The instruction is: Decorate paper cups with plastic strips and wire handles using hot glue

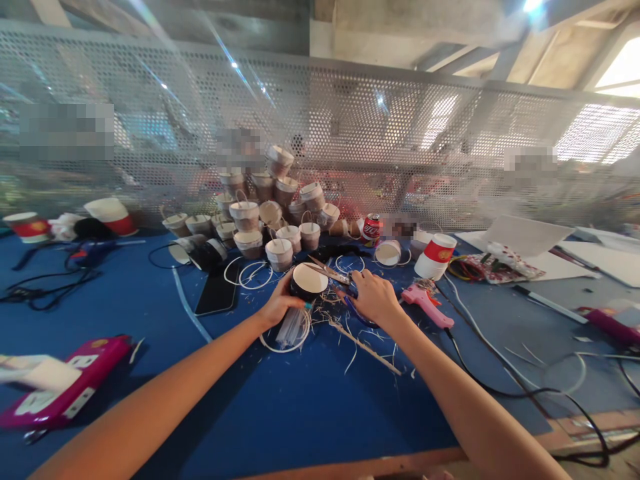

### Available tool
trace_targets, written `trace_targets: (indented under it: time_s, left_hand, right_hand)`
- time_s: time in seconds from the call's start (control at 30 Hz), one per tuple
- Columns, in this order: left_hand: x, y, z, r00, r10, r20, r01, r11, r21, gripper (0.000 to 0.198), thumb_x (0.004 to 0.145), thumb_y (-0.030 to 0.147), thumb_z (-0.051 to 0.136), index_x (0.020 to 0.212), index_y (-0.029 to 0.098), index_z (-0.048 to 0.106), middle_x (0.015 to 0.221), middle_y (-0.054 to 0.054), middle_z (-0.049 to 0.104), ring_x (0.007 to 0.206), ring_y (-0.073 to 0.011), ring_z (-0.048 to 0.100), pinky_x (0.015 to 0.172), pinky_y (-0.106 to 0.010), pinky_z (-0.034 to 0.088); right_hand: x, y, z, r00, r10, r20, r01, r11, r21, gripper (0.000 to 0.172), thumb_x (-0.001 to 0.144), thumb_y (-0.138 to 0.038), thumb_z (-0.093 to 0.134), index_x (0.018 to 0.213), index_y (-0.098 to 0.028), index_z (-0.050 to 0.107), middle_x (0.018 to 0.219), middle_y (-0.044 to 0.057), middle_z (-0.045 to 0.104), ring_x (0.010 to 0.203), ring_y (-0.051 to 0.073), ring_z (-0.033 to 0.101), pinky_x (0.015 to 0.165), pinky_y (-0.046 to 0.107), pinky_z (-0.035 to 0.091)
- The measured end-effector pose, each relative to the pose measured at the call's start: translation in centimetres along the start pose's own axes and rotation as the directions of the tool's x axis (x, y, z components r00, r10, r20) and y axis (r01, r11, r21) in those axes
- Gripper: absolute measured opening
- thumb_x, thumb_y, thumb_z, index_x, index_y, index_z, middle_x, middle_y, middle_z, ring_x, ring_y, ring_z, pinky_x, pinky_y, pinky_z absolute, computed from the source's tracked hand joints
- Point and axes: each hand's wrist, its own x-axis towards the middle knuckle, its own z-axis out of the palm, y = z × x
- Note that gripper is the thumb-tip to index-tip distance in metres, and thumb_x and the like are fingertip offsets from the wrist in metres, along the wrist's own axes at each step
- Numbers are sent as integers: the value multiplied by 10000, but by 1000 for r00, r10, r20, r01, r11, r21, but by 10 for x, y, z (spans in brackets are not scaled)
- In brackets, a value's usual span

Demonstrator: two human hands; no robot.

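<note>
Head view, one frame, looking down over a blue bench [280, 413]. I report as follows.

Left hand [279, 305]: grip closed around a dark-wrapped paper cup [309, 281], which lies tilted with its white mouth facing up and toward the camera, just above the bench surface near the middle. A clear plastic strip [293, 327] hangs below that hand, touching a white ring [283, 343] lying on the bench.

Right hand [373, 298]: fingers curled over the handles of a pair of scissors [331, 272], whose blades point left toward the cup rim. I cannot tell how wide the blades stand.

Surroundings: trimmings and a thin stick [365, 347] lie scattered under both hands. A stack of finished cups [270, 207] stands behind, against the perforated screen. A pink glue gun [425, 301] lies just right of the right hand, its cable trailing toward the bench edge. A phone [217, 293] lies to the left.

Judgement on the step: cutting at the cup calls for a steady left hold without crushing the thin wall, thumb kept clear of the blade line, and short snips. The glue gun is near enough to be knocked; I would mind the elbow and the cable.
</note>
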Motion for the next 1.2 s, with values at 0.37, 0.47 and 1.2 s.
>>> trace_targets:
  time_s: [0.37,0.47,1.2]
  left_hand:
    - [-3,5,2,1000,-17,-12,17,1000,-4,805,375,54,681,1157,216,582,1157,-52,602,1218,-355,380,1029,-460,296]
    - [-4,5,2,1000,-5,1,5,1000,9,790,386,56,679,1153,223,584,1130,-50,614,1206,-350,396,1027,-460,303]
    - [-3,9,7,998,-27,63,26,1000,15,802,412,69,646,1191,235,552,1169,-37,599,1196,-328,419,999,-417,360]
  right_hand:
    - [1,-1,0,1000,5,-23,-5,1000,5,629,839,-659,186,1061,-188,539,977,101,598,834,223,618,661,298,425]
    - [2,-1,1,1000,14,-3,-14,1000,-2,621,853,-639,181,1056,-180,546,965,107,614,831,225,625,652,296,427]
    - [3,3,9,999,26,-39,-25,1000,16,664,826,-675,186,1060,-146,511,990,127,562,918,242,568,725,316,420]
